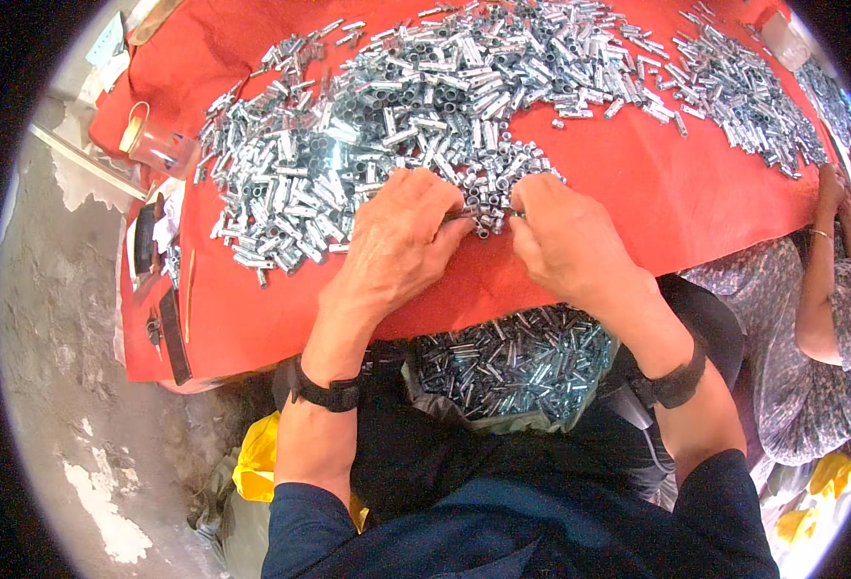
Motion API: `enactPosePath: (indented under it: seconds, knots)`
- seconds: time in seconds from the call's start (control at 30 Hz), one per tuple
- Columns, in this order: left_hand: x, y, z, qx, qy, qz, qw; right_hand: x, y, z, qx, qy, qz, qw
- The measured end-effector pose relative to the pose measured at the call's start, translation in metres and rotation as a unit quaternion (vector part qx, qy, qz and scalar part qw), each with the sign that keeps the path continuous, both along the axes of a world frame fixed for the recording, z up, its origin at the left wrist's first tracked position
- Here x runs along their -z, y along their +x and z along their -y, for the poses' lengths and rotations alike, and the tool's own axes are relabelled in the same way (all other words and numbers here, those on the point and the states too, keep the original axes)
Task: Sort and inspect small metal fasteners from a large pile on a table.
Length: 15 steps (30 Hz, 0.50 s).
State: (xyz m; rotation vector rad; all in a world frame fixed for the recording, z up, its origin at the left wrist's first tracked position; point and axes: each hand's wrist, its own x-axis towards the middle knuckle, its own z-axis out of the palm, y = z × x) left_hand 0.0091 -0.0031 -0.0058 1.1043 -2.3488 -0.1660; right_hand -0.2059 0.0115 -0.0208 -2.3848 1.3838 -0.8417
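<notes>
A large heap of shiny metal tubes (425,92), some with holes in their sides, lies on a red cloth (618,183). At the heap's near edge, short metal rings (488,188) gather between my hands. My left hand (401,236) is closed in a pinch, with a bit of dark metal just showing between thumb and forefinger. My right hand (575,236) faces it a short way off, also pinched. A sliver of metal shows at its fingertips; the fingers hide most of it. Both hands are just above the cloth.
Below the table edge, an open sack (507,367) full of slim metal pieces sits at my lap. A clear plastic jar (160,145) lies at the left. Another metal heap (744,92) spreads at the far right, near another person's arm (816,270).
</notes>
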Motion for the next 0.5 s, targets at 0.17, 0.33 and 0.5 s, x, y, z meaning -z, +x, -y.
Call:
enactPosePath:
  seconds: [0.17, 0.33, 0.5]
  knots:
    - [-0.010, -0.011, -0.010, -0.033, 0.099, -0.151, 0.983, -0.009, -0.004, 0.000, -0.018, 0.043, 0.148, 0.988]
    - [-0.008, -0.007, -0.016, -0.038, 0.153, -0.249, 0.956, -0.025, 0.005, -0.008, -0.029, 0.187, 0.256, 0.948]
    - [-0.008, -0.004, -0.017, -0.099, 0.367, -0.406, 0.831, -0.031, 0.010, -0.014, -0.013, 0.293, 0.356, 0.887]
